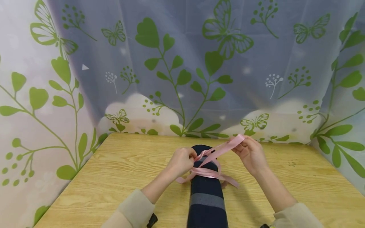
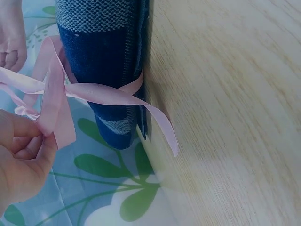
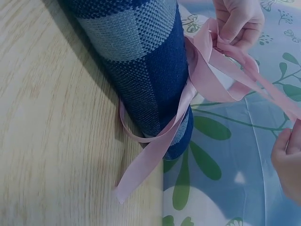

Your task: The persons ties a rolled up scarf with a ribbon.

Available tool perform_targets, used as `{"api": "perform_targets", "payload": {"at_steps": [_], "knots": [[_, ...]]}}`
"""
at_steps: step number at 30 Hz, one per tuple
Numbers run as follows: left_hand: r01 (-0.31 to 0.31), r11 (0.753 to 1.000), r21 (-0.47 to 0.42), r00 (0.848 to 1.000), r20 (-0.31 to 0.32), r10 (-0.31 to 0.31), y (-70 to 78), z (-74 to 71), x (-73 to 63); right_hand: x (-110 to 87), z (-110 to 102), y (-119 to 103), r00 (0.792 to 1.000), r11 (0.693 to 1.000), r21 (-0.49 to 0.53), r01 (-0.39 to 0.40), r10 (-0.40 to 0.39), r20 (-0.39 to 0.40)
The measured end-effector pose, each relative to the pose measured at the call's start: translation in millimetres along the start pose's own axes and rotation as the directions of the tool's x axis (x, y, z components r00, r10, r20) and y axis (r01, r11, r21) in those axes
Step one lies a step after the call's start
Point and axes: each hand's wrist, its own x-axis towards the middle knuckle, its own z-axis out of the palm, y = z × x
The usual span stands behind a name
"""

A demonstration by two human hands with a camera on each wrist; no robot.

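A dark blue roll of cloth (image 1: 207, 186) with grey bands lies lengthwise on the wooden table. Around its far part goes a pink ribbon (image 1: 206, 172), whose loose tails hang down both sides onto the table. My left hand (image 1: 182, 161) pinches the ribbon just left of the roll; the left wrist view shows thumb and fingers closed on a ribbon loop (image 2: 52, 110). To the right and higher, my right hand (image 1: 252, 153) pinches another stretch of ribbon, drawn out from the roll. In the right wrist view this hand (image 3: 288, 157) is partly cut off at the edge.
The wooden table (image 1: 114, 177) reaches back to a blue-grey curtain (image 1: 182, 63) printed with green leaves and butterflies. Similar printed cloth (image 1: 28, 126) hangs along the left and right sides. Small dark objects (image 1: 152, 220) show beside both sleeves.
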Motion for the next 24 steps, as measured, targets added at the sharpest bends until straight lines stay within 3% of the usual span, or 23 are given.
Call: {"api": "perform_targets", "payload": {"at_steps": [6, 9, 13, 18, 22, 24], "knots": [[-0.01, 1.0, 0.015, 1.0, -0.007, 0.01, -1.0, 0.0, 0.7, 0.8, -3.3, -2.1, 0.995, 0.989, 0.121, -0.08, 0.071, 0.076], [-0.007, 1.0, 0.022, 1.0, -0.011, 0.008, -2.1, 0.5, 0.8, 0.4, -4.7, -4.9, 0.987, 0.98, 0.13, -0.149, 0.14, 0.077], [0.006, 1.0, 0.018, 1.0, -0.01, -0.006, -3.8, 0.8, 1.0, -1.7, -6.9, -9.6, 0.961, 0.961, 0.004, -0.275, 0.275, 0.029], [0.016, 1.0, 0.0, 1.0, -0.013, -0.016, -4.8, -0.1, 1.4, -6.6, -10.6, -11.6, 0.916, 0.902, -0.162, -0.4, 0.4, -0.03], [0.013, 1.0, -0.015, 1.0, -0.027, -0.013, -5.8, -2.0, 1.4, -9.8, -10.9, -10.7, 0.906, 0.856, -0.298, -0.423, 0.408, -0.113], [0.012, 1.0, -0.016, 0.999, -0.035, -0.013, -6.1, -3.4, 1.3, -10.3, -9.4, -10.6, 0.907, 0.806, -0.417, -0.421, 0.377, -0.188]]}}
